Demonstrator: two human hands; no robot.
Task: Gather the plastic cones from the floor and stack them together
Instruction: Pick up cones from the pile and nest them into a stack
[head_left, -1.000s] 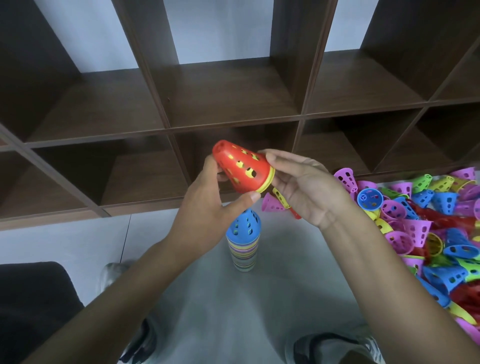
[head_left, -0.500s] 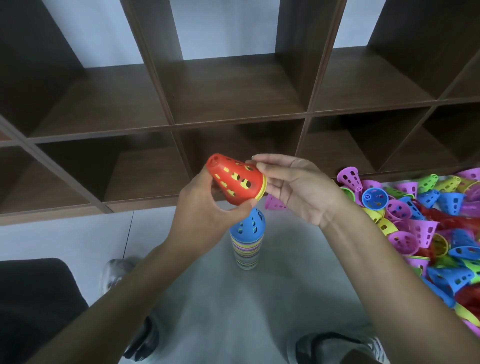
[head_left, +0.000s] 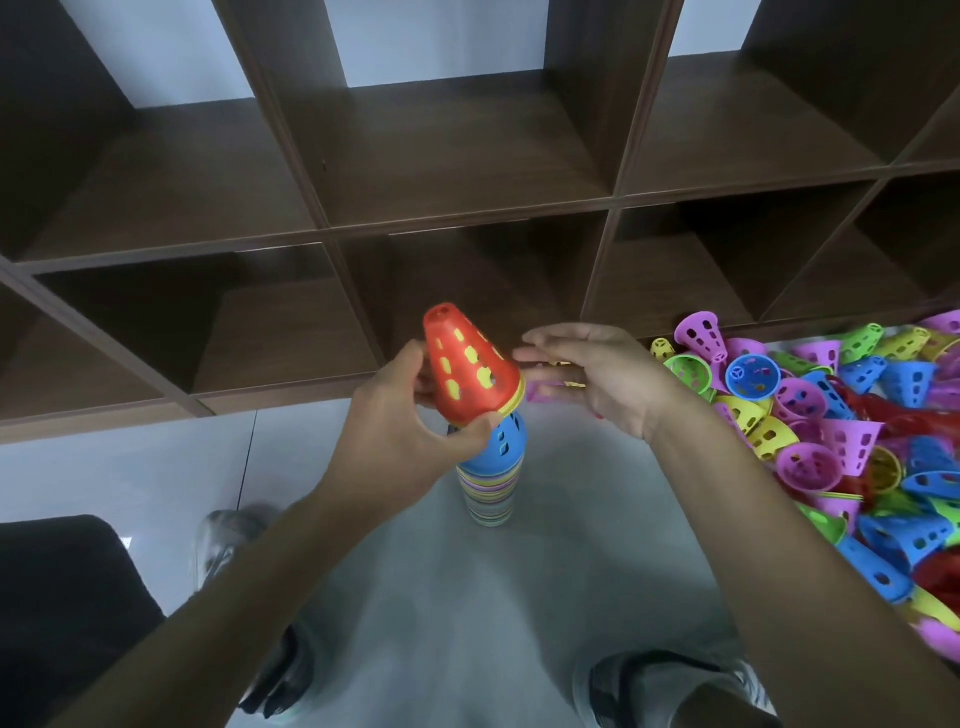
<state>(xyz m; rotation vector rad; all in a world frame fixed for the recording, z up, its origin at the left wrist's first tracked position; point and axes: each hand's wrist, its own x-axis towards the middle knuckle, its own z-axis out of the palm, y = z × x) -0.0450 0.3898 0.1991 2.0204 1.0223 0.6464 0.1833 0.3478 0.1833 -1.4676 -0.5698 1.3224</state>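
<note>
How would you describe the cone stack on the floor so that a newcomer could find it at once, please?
Start at the dark wooden cubby shelf; on the pale floor before it stands the cone stack, just beneath the red cone held by the left hand. Unlike the loose cone pile at right, it stands upright, blue-topped, with striped rims.

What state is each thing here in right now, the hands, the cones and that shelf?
Left hand: grips the red cone.
Red cone: held tilted above the stack, with a yellow cone nested inside.
Right hand: open, fingers straight, holding nothing.
Stack of cones: upright on the floor, blue cone on top.
Loose cones: heaped unstacked on the floor.
Shelf: compartments open.
</note>
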